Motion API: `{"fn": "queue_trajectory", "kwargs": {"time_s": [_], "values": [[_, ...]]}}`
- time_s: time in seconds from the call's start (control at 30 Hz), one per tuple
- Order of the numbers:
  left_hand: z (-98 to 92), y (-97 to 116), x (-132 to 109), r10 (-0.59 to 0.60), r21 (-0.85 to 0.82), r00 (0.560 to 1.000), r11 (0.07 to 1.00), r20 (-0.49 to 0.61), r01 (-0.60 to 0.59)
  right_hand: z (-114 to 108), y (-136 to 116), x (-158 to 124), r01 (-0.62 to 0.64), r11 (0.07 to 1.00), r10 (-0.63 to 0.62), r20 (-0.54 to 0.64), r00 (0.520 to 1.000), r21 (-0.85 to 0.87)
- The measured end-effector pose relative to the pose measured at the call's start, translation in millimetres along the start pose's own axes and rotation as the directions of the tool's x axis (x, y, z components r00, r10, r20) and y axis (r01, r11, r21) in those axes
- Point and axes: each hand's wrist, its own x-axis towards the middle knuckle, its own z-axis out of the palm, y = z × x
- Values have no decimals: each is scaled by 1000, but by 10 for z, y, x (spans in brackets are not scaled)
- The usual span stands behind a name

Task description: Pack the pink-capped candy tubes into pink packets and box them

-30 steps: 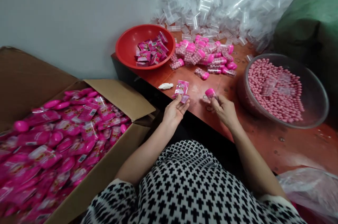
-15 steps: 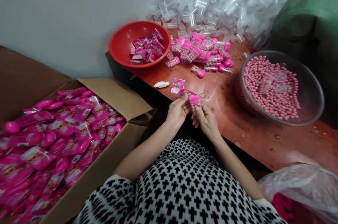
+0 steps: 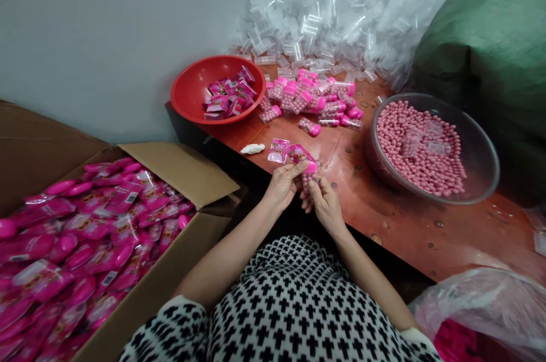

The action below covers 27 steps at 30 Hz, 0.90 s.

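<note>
Moved leftward since 1 s ago: pink-capped tube point(image 3: 310, 175), brought by R hand point(image 3: 326, 202) up against printed pkt point(image 3: 300, 153) held in L hand point(image 3: 282, 185); both are now held at edge of counter point(image 3: 405, 231), right of & nearer wearer than red bowl point(image 3: 187, 89).

Left of & nearer wearer than red bowl, cardboard box point(image 3: 183, 171) is seen w/ flaps spread, piled w/ pink packs point(image 3: 98, 231). Red bowl itself is set at counter's left end, partly filled w/ small pkts point(image 3: 230, 94). Just nearer wearer than red bowl's right side, white crumpled piece point(image 3: 252, 148) is laid, w/ flat pkt point(image 3: 278, 150) beside it. L-hand fingers are pinched on printed pkt at tube's cap; whether cap is inside can't be told. R-hand fingers are closed round tube's lower body.

Just right of red bowl, filled tubes point(image 3: 301, 101) are heaped; behind, up-right of red bowl, clear tubes point(image 3: 315, 26) are piled high. Well right of red bowl, translucent tub point(image 3: 482, 163) is part-filled w/ pink beads point(image 3: 409, 163); green sack point(image 3: 490, 26) is seen behind. Clear bag point(image 3: 482, 299) w/ pink contents is seen well right of & nearer wearer than red bowl.
</note>
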Motion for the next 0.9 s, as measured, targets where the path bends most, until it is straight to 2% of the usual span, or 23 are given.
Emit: {"fn": "queue_trajectory", "kwargs": {"time_s": [0.17, 0.23, 0.3, 0.37, 0.53, 0.63, 0.73, 0.83, 0.9], "values": [[-20, 42, 63, 51, 143, 999, 988, 6, -52, -38, -4, 29, -90, 972, 70, 98, 993, 215], [-37, 66, 83, 62, 227, 998, 972, 32, -67, -55, 0, 26, -75, 977, 58, 87, 995, 198], [-54, 85, 91, 55, 280, 996, 957, 67, -71, -65, -1, 17, -5, 993, 3, 19, 1000, 121], [-63, 97, 86, 27, 286, 996, 957, 90, -52, -65, -9, 10, 37, 997, -36, -24, 999, 73], [-29, 101, 51, 15, 229, 999, 973, 49, -26, -24, -30, 4, -39, 992, 33, 48, 998, 120], [-7, 109, 33, 30, 237, 999, 971, 37, -38, -5, -18, -7, 14, 998, -14, -2, 1000, 54], [-35, 127, 21, -10, 276, 995, 961, 98, -18, -7, 6, -11, 8, 998, -9, 21, 1000, 59], [-92, 130, 15, -70, 288, 983, 957, 173, 17, -6, 32, 3, -47, 985, 33, 83, 996, 166], [-118, 115, 12, -79, 280, 980, 960, 183, 25, 5, 46, 10, -60, 974, 45, 77, 996, 218]]}}
